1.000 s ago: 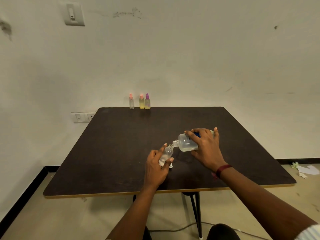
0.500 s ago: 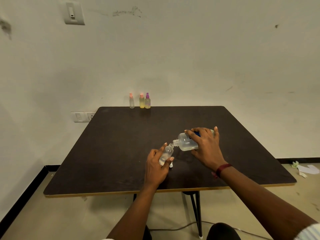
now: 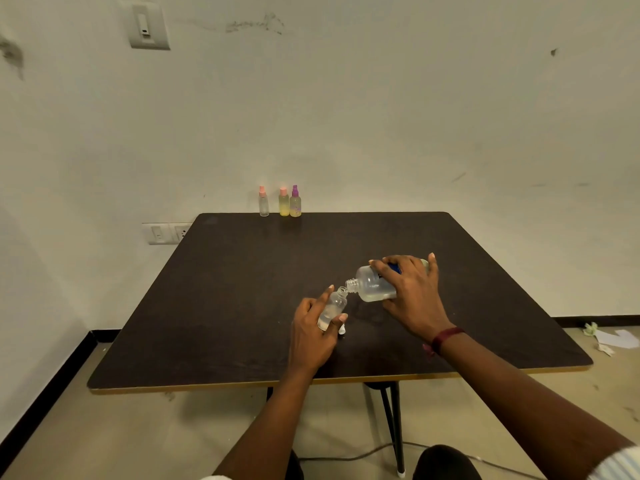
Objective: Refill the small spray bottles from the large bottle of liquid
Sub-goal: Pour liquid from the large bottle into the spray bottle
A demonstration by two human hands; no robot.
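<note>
We note a dark counter against a scuffed white wall. Left hand grips an uncapped small spray bottle — tilted. Right hand grips the large bottle on its side — necks touching.

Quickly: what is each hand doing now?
Left hand: closed on small bottle.
Right hand: closed on large bottle.
</note>
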